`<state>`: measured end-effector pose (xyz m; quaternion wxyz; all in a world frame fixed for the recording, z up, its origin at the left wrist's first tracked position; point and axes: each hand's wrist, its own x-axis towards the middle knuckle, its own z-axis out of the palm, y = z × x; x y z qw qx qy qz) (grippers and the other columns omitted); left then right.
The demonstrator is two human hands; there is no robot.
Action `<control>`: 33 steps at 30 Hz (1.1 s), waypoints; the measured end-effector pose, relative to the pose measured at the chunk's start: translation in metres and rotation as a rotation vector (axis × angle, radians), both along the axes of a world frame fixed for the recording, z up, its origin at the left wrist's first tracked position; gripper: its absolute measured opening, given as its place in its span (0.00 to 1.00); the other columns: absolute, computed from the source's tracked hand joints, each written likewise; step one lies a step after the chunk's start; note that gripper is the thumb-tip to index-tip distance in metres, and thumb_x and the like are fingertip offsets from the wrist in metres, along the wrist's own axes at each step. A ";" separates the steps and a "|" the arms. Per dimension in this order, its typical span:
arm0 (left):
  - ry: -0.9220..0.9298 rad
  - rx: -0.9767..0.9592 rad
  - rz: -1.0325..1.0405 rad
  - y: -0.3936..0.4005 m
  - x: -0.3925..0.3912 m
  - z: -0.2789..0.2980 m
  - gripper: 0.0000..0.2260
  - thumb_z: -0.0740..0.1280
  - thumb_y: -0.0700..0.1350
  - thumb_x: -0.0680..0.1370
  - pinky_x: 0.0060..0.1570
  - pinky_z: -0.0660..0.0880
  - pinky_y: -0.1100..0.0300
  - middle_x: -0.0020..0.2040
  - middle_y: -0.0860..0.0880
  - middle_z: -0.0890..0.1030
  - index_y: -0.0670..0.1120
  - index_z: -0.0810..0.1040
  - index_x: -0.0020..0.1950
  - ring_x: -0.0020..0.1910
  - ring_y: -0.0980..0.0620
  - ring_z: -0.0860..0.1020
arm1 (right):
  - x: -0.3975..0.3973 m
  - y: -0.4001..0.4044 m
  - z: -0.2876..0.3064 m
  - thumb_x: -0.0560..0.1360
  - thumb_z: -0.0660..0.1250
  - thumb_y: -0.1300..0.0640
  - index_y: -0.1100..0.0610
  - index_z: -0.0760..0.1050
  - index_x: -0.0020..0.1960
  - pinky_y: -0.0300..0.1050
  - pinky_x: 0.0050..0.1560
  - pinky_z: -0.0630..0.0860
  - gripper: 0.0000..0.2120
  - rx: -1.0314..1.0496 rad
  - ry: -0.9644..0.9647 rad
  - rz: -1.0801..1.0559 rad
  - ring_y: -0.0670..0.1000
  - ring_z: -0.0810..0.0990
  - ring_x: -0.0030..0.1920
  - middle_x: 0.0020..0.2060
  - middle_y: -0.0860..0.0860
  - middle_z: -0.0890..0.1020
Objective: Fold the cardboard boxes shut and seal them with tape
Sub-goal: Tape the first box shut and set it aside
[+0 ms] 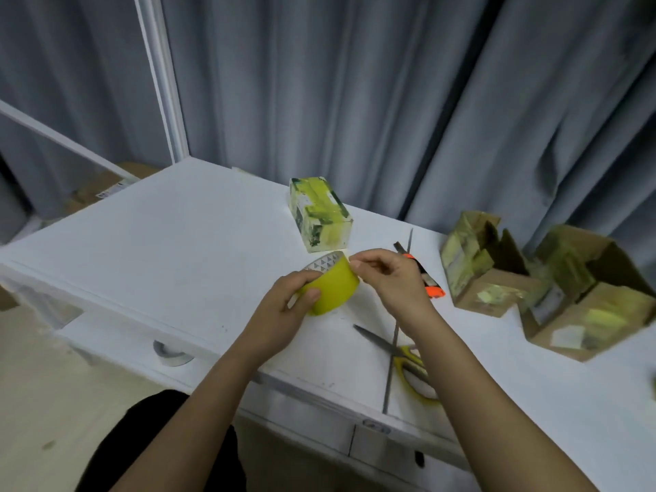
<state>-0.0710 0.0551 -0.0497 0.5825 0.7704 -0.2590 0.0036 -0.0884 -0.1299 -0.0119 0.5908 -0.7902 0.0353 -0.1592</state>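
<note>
Across the white table [184, 243], which runs from the near edge under the forearms back to the grey curtain [355, 83], the boxes lie away from the hands: two brown cardboard boxes with their flaps standing open sit toward the right edge, the nearer-in one [486, 268] just beside the farther-out one [582, 296], and a smaller pale box [319, 211], already covered in yellowish tape, stands toward the back edge with its long axis running from back to front, slightly slanted. Everything still to be sealed therefore lies to the right of the hands, so the right arm is the nearer one to the open boxes, while the taped box lies straight beyond both hands. Between the hands and the brown boxes an orange-handled cutter [431, 287] rests on the table, and yellow-handled scissors [408, 360] lie near the front edge, partly under the right forearm. Held above the middle of the table is the yellow tape roll [335, 289], its core axis pointing up and to the left. The left hand [284, 307] grips the roll, fingers curled round its near side, thumb on the outer face. The right hand [387, 278] pinches at the roll's upper right rim, most likely picking at the tape's free end; no strip is visibly pulled out yet
</note>
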 end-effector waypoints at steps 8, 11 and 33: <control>-0.170 0.278 -0.010 -0.052 -0.072 0.028 0.08 0.59 0.54 0.80 0.53 0.55 0.60 0.47 0.61 0.77 0.57 0.75 0.56 0.46 0.67 0.71 | -0.107 -0.031 0.019 0.71 0.73 0.65 0.48 0.82 0.39 0.36 0.48 0.76 0.12 -0.065 -0.102 -0.348 0.47 0.81 0.43 0.39 0.48 0.84; -0.215 0.319 -0.053 -0.071 -0.088 0.036 0.05 0.59 0.50 0.81 0.46 0.52 0.59 0.45 0.61 0.76 0.60 0.73 0.52 0.48 0.77 0.65 | -0.134 -0.042 0.015 0.72 0.73 0.63 0.49 0.84 0.42 0.45 0.51 0.77 0.09 -0.059 -0.112 -0.462 0.49 0.81 0.45 0.42 0.52 0.84; -0.700 0.681 0.239 -0.062 -0.090 0.027 0.06 0.67 0.38 0.74 0.52 0.57 0.52 0.42 0.52 0.76 0.49 0.77 0.47 0.44 0.48 0.77 | -0.144 -0.070 -0.049 0.75 0.69 0.60 0.47 0.56 0.76 0.43 0.63 0.66 0.35 -0.137 0.159 -0.254 0.45 0.67 0.67 0.65 0.46 0.71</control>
